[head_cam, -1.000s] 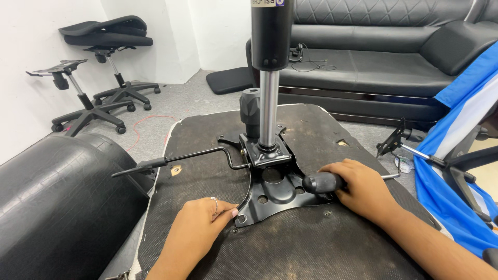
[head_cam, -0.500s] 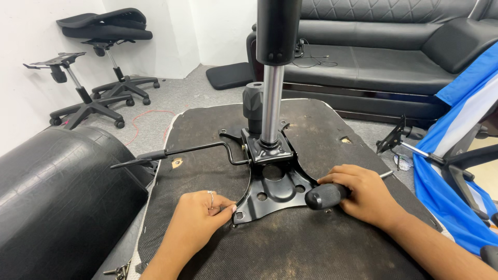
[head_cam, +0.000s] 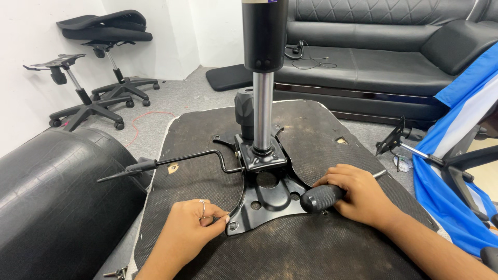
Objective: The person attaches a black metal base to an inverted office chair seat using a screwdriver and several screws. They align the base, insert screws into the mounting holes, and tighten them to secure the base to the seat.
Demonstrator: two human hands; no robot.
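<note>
A grey carpeted room holds a black leather sofa (head_cam: 373, 57) along the back wall, two stripped chair bases (head_cam: 88, 98) at the left by the white wall, and a blue cloth (head_cam: 461, 155) at the right. In the foreground an upturned seat pan (head_cam: 311, 243), its dark fabric underside facing up, serves as the work surface, with a black padded backrest (head_cam: 57, 197) lying just beside it on the left.

A black metal mounting plate (head_cam: 264, 199) lies flat at the middle of the seat pan, a gas cylinder (head_cam: 263, 78) rising upright from it and a thin lever rod (head_cam: 176, 159) running out to the left.

The right hand (head_cam: 358, 194) is clamped around a screwdriver (head_cam: 321, 198); its black ribbed handle points left toward the plate's right edge, its long axis running roughly left to right and slightly tilted, a bit of shaft showing past the knuckles. Whether the tip is seated cannot be told.

The left hand (head_cam: 189, 233) has its fingers pinched together at the plate's near left corner, touching the edge beside a screw hole (head_cam: 233, 226). That corner lies just right of the left fingertips, while the right hand is nearer the plate's opposite side.
</note>
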